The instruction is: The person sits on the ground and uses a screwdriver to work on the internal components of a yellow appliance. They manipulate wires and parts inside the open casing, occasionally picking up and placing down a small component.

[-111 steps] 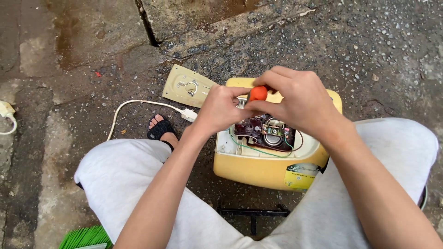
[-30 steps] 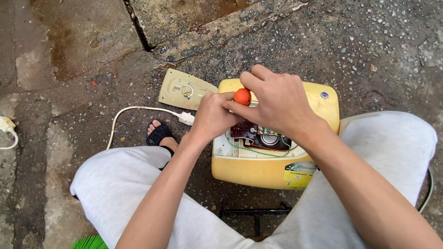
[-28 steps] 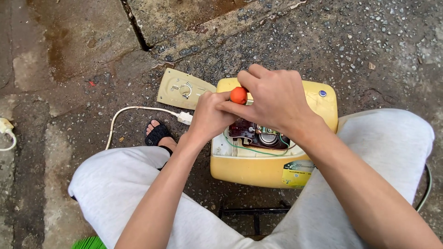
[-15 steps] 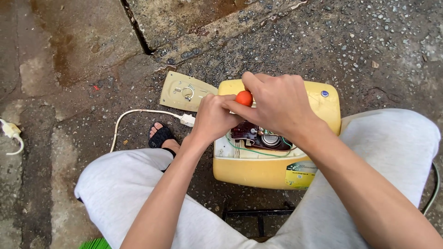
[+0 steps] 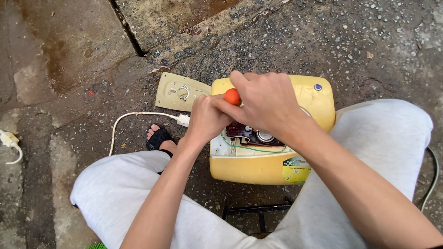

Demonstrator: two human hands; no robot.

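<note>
Nearest the camera are the person's knees in pale grey trousers (image 5: 129,193), spread either side of a dark metal stool frame (image 5: 256,213) that shows between them. Just beyond stands a yellow heater (image 5: 258,168) on the ground, its cover off, so that a green wire (image 5: 251,148), a dark red part and a round metal fitting (image 5: 266,136) lie bare inside.

Both hands meet over the opening. The left hand (image 5: 206,119) is curled shut, thumb and fingers pinched at the base of an orange-capped tool (image 5: 232,96). The right hand (image 5: 270,103) is closed over the cap from above, fingers wrapped around it. The tool's shaft and tip are hidden by the hands, so what it bears on cannot be told.

The step in hand looks like work on a fastener or terminal inside the heater, the right hand driving and the left steadying. The next move would call for the tip kept seated and square, and clear of the wire.

Left of the heater, a white cord (image 5: 138,115) ends in a connector just beside it, near a sandalled foot (image 5: 159,138). Farther off, the beige cover plate (image 5: 180,91) lies flat on the wet concrete, touching the heater's corner. A white plug (image 5: 9,140) sits well apart at the left edge.
</note>
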